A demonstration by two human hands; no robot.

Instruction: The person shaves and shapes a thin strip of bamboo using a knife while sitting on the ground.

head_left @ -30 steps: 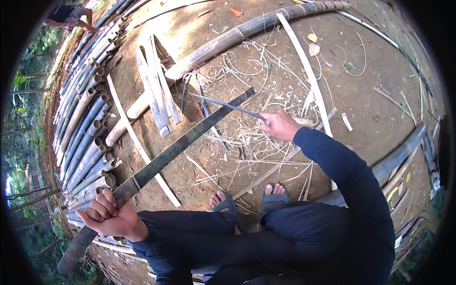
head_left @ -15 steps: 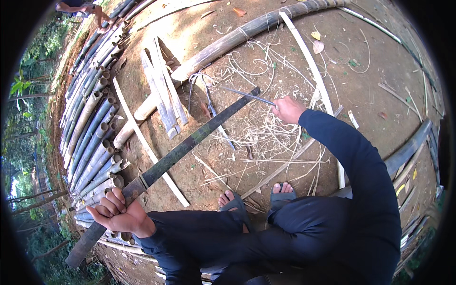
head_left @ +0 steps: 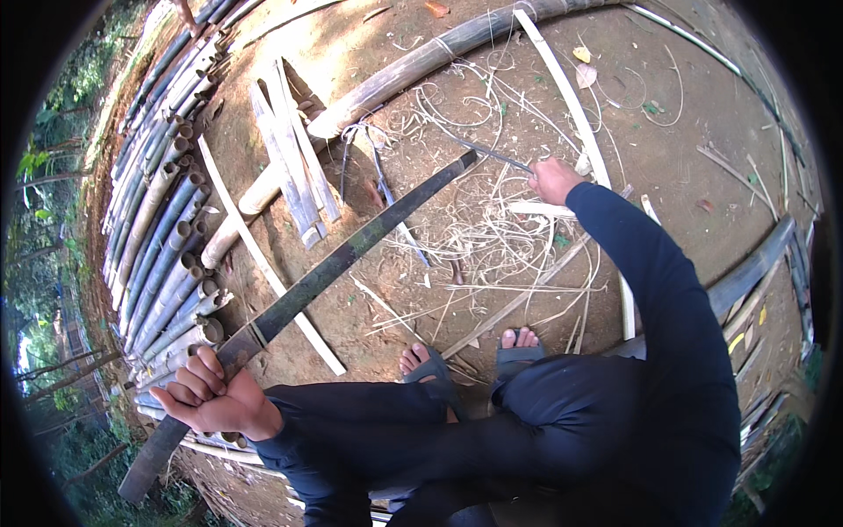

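My left hand (head_left: 221,397) is closed around the lower part of a long, dark bamboo strip (head_left: 360,246), which slants up to the right across the view. A node shows on the strip just above my fingers. My right hand (head_left: 555,182) grips a thin-bladed knife (head_left: 493,155); its handle is hidden in the fist. The blade crosses the strip's far end and seems to touch it. Below the right hand lies a pale piece of split bamboo (head_left: 537,209), beside a tangle of thin, curly bamboo shavings (head_left: 492,233).
A thick bamboo pole (head_left: 395,81) lies across the ground, with split bamboo slats (head_left: 285,145) leaning on it. Stacked bamboo poles (head_left: 167,220) line the left side. A long pale strip (head_left: 562,88) lies beyond the right hand. Another person's leg (head_left: 186,13) shows top left.
My right hand and knife have moved a little right and upward, with the blade at the strip's end. My left hand keeps its hold. The view has shifted slightly.
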